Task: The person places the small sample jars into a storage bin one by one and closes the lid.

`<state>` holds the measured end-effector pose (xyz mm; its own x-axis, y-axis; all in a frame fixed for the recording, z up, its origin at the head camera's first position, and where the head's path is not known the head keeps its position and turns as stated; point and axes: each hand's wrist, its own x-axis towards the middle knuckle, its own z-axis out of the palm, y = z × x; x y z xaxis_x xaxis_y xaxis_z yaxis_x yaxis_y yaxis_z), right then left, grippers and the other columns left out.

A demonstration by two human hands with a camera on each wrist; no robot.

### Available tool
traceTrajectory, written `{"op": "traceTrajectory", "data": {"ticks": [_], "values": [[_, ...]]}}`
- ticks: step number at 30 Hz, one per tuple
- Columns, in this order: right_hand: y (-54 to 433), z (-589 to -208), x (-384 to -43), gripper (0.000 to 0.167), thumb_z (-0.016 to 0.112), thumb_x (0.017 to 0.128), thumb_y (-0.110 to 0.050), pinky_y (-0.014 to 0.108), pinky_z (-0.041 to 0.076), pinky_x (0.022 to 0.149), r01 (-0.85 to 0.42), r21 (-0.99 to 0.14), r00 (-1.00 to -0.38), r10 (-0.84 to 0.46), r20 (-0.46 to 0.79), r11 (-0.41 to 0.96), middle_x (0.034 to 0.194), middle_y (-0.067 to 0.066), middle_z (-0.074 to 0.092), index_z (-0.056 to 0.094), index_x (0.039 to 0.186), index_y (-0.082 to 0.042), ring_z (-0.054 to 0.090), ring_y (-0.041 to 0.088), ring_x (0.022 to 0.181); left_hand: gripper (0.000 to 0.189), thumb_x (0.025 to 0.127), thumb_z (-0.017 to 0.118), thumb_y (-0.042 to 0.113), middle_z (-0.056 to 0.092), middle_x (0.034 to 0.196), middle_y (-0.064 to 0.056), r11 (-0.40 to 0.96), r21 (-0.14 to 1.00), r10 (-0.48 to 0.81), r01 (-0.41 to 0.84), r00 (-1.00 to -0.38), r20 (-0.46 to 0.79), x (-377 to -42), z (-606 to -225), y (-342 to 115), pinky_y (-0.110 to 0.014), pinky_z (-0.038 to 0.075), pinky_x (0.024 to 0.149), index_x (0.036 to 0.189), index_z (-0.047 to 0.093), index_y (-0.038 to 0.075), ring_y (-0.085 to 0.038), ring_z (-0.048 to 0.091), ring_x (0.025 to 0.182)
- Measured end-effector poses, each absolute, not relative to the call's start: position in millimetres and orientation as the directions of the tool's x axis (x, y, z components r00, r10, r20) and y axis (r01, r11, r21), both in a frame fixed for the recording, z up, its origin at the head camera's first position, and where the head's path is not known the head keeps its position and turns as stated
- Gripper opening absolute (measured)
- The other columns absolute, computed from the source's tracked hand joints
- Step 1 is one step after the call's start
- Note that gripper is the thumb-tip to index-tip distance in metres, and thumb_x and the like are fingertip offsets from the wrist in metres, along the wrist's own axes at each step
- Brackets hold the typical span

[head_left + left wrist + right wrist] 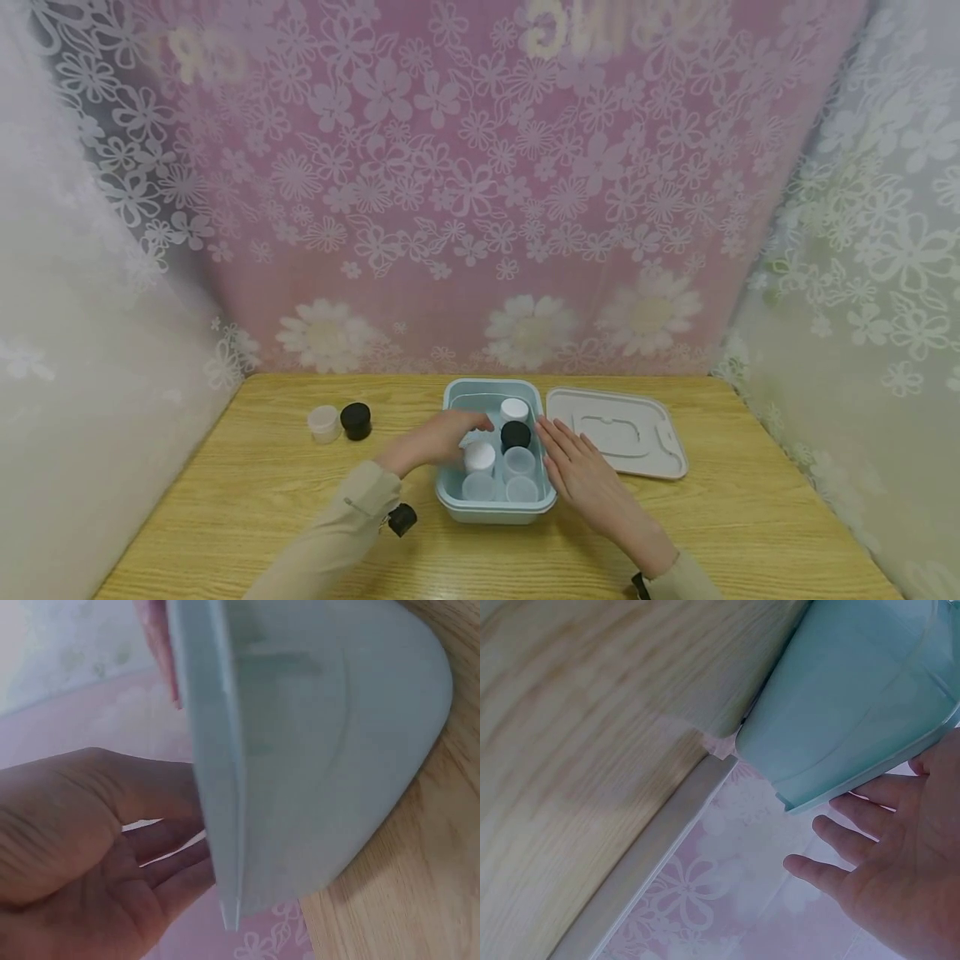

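tub (491, 517) of pale blue on the wooden surface (225, 533), with small jars in two rows inside: on the right, back to front, white jar (514, 410), black jar (515, 435) and two cloudy jars (519, 462); on the left, near the front, another white jar (479, 457) and one more cloudy jar (477, 487). left hand (442, 437) over the tub's left side, loosely curved near that second white jar, with fingertips hidden behind the rim (232, 825) in the left wrist view; cannot tell whether holding anything. right hand (585, 479) flat and fairly straight-fingered, empty, at the tub's right side, touching or just beside it. grey lid (645, 450) lying farther right; pale jar (324, 423) and second black jar (356, 421) well off to the left, close together. jars probably light, stiff and rather slick, hardly fragile; best pinched from above round the cap, given close neighbours. tub likely light and apt to skid; best steadied at both side walls.
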<state>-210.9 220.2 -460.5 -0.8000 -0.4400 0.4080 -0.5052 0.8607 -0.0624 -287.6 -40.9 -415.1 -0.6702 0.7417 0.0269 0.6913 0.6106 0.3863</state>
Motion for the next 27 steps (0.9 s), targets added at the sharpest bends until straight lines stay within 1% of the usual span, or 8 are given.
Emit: {"op": "traceTrajectory", "data": {"ticks": [4, 6, 9, 14, 18, 21, 23, 27], "values": [[219.7, -459.4, -211.1, 0.051, 0.058, 0.103, -0.020, 0.061, 0.041, 0.110, -0.500, -0.074, -0.806, -0.434, 0.402, 0.863, 0.154, 0.013, 0.047, 0.047, 0.150, -0.002, 0.044, 0.035, 0.142, 0.038, 0.092, 0.066, -0.008, 0.066, 0.127, -0.016, 0.562, 0.487, 0.708, 0.668, -0.693, 0.135, -292.1, -416.1, -52.4, -0.044, 0.055, 0.097, 0.129, 0.062, 0.000, -0.032, 0.064, 0.115], [219.4, -459.1, -211.1, 0.051, 0.058, 0.103, -0.020, 0.062, 0.041, 0.110, -0.500, -0.084, -0.808, -0.429, 0.404, 0.862, 0.154, 0.013, 0.048, 0.048, 0.150, -0.002, 0.044, 0.035, 0.142, 0.035, 0.095, 0.064, -0.005, 0.065, 0.127, -0.017, 0.539, 0.550, 0.671, 0.638, -0.719, 0.178, -292.8, -417.3, -57.5, -0.045, 0.056, 0.096, 0.130, 0.061, -0.001, -0.032, 0.065, 0.114], [219.2, -459.4, -211.1, 0.051, 0.058, 0.103, -0.020, 0.062, 0.041, 0.110, -0.499, -0.094, -0.811, -0.425, 0.402, 0.862, 0.154, 0.014, 0.048, 0.048, 0.150, -0.002, 0.044, 0.035, 0.142, 0.032, 0.099, 0.062, -0.001, 0.066, 0.126, -0.017, 0.516, 0.630, 0.600, 0.581, -0.770, 0.217, -292.6, -420.3, -64.0, -0.042, 0.057, 0.094, 0.130, 0.062, 0.001, -0.030, 0.066, 0.112], [218.8, -460.0, -211.1, 0.051, 0.057, 0.104, -0.020, 0.062, 0.041, 0.110, -0.499, -0.099, -0.814, -0.425, 0.396, 0.861, 0.154, 0.013, 0.047, 0.047, 0.151, -0.002, 0.044, 0.035, 0.142, 0.026, 0.101, 0.062, 0.005, 0.069, 0.122, -0.012, 0.491, 0.722, 0.437, 0.487, -0.855, 0.279, -291.0, -424.2, -73.4, -0.038, 0.059, 0.092, 0.127, 0.065, 0.010, -0.025, 0.068, 0.109], [219.0, -460.6, -211.0, 0.051, 0.058, 0.103, -0.019, 0.062, 0.041, 0.109, -0.502, -0.094, -0.809, -0.428, 0.404, 0.860, 0.154, 0.013, 0.048, 0.047, 0.150, -0.002, 0.044, 0.035, 0.142, 0.024, 0.101, 0.064, 0.011, 0.072, 0.116, -0.006, 0.459, 0.773, 0.292, 0.438, -0.896, 0.335, -288.4, -424.7, -83.2, -0.041, 0.060, 0.090, 0.125, 0.067, 0.011, -0.024, 0.069, 0.107], [219.2, -461.6, -210.9, 0.051, 0.058, 0.103, -0.019, 0.062, 0.042, 0.108, -0.507, -0.086, -0.799, -0.430, 0.420, 0.858, 0.153, 0.014, 0.048, 0.048, 0.150, -0.002, 0.046, 0.035, 0.141, 0.024, 0.102, 0.064, 0.014, 0.073, 0.114, -0.005, 0.432, 0.796, 0.209, 0.424, -0.905, 0.370, -287.3, -426.8, -94.0, -0.042, 0.060, 0.089, 0.125, 0.068, 0.012, -0.024, 0.069, 0.106], [219.2, -462.1, -210.8, 0.050, 0.058, 0.103, -0.018, 0.062, 0.043, 0.108, -0.509, -0.084, -0.795, -0.431, 0.428, 0.856, 0.153, 0.014, 0.049, 0.049, 0.149, -0.001, 0.046, 0.036, 0.140, 0.024, 0.102, 0.063, 0.017, 0.073, 0.114, -0.006, 0.422, 0.802, 0.169, 0.423, -0.906, 0.389, -287.5, -429.5, -102.8, -0.039, 0.061, 0.087, 0.125, 0.068, 0.013, -0.023, 0.069, 0.105], [218.9, -461.7, -210.7, 0.050, 0.058, 0.103, -0.019, 0.062, 0.042, 0.109, -0.504, -0.088, -0.800, -0.426, 0.423, 0.859, 0.153, 0.013, 0.048, 0.048, 0.150, -0.002, 0.045, 0.035, 0.141, 0.025, 0.103, 0.062, 0.018, 0.073, 0.115, -0.009, 0.404, 0.805, 0.108, 0.433, -0.897, 0.428, -287.4, -434.1, -122.3, -0.033, 0.061, 0.084, 0.125, 0.068, 0.009, -0.026, 0.070, 0.104]]}}
